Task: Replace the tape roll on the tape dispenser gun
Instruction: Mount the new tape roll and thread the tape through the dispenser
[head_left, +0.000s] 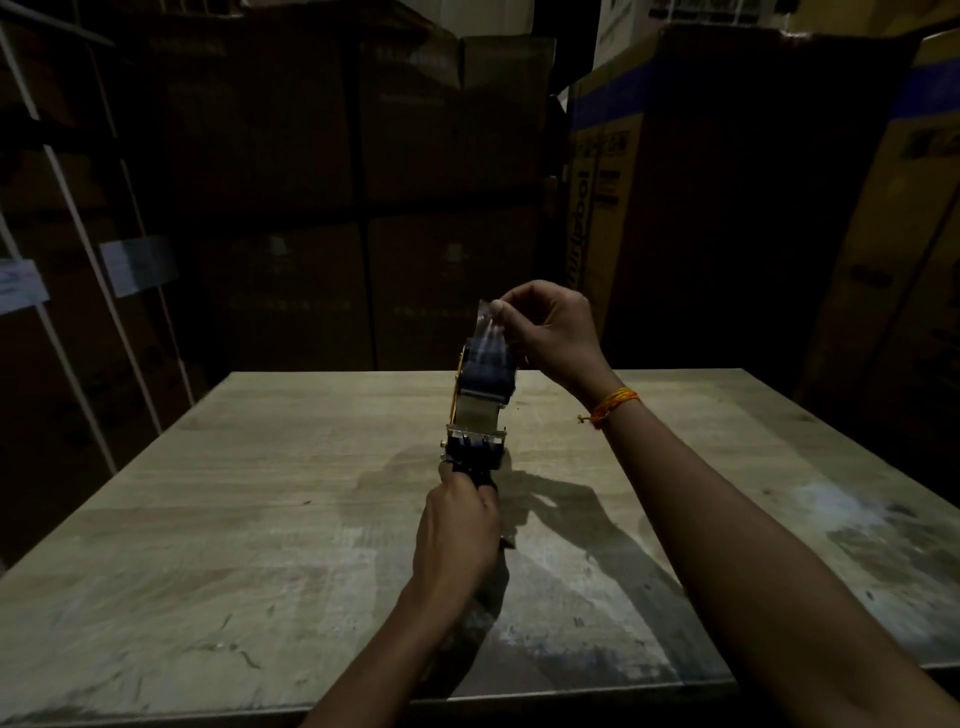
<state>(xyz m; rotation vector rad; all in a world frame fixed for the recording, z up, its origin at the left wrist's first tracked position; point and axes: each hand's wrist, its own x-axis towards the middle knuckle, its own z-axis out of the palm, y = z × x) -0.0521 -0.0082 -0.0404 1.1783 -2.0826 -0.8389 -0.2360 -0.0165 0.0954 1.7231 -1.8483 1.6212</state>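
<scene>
Holding the tape dispenser gun (475, 415) up over the wooden table (260, 493), off its surface, roughly above the middle. My left hand (457, 525) is wrapping closed around the handle at the near end of the gun. My right hand (550, 327) is sitting at the far, upper end of the gun, thumb and fingertips pinching the free end of the clear tape (488, 325) and lifting it off the tape roll (485, 371) already seated in the gun.

Key relation: the gun's long axis is running away from me, handle nearest, then the metal blade end (475, 434), then the roll farthest out. So the tape end is on the far side of the roll from the blade, and it needs to come toward me along that axis. Right hand is the one on the tape; left is the nearer hand and only bracing.

Judging this as the threading step: roll looks mounted, tape not yet fed through to the blade end. Lighting is dim, so I can't tell whether the tape is sticking to itself.
</scene>
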